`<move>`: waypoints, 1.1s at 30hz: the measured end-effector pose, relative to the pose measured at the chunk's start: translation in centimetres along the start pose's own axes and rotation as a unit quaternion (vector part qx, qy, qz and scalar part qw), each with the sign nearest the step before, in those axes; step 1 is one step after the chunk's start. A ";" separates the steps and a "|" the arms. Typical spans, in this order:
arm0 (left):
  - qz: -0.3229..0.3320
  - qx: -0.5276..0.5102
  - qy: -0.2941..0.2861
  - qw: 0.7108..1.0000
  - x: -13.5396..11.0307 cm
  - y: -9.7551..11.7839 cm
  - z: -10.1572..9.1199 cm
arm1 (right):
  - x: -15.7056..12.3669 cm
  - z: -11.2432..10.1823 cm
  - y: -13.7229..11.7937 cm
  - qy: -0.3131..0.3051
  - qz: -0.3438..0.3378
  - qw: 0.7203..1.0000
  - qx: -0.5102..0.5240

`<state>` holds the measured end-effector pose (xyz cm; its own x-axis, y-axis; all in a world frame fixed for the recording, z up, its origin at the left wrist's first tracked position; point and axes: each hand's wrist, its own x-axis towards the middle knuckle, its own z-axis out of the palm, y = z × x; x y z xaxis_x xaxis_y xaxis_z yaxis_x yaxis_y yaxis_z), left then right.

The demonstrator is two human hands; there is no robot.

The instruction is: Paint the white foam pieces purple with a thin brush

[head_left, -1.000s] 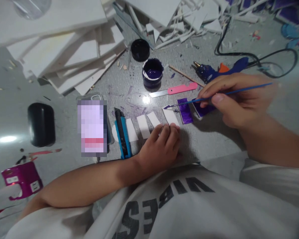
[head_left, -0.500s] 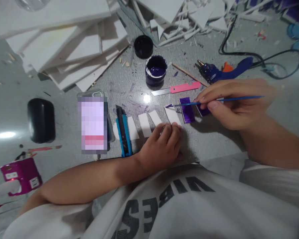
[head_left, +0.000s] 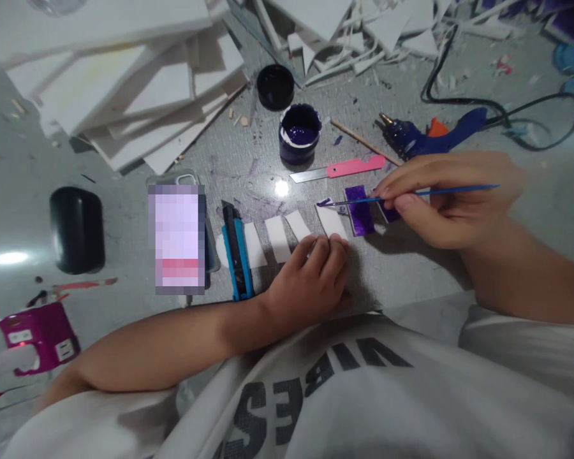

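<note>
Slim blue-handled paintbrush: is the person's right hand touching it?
Touching. The head view shows the right hand pinching the slim blue-handled paintbrush, its handle held between thumb and fingers.

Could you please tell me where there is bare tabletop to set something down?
Bare table patches lie between the black rounded object and the phone, and between the left hand and right forearm. It's crowded around the paint jar, pink knife and glue gun.
</note>
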<state>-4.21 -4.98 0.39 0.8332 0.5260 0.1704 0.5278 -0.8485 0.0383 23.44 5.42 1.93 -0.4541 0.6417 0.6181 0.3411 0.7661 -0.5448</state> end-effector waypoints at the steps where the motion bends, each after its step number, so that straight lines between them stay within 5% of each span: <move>1: 0.000 0.002 0.001 1.000 0.0 0.0 0.0 | 0.0 -0.1 0.0 -0.004 -0.001 1.000 0.002; 33: 0.005 0.022 0.016 1.000 0.0 -0.1 -0.1 | -1.8 -0.1 -0.5 0.038 0.137 0.990 -0.001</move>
<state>-4.28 -4.89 0.48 0.8333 0.5149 0.2012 0.5269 -0.8499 -0.0075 24.21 3.94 1.18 -0.2813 0.8260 0.4886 0.4448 0.5633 -0.6963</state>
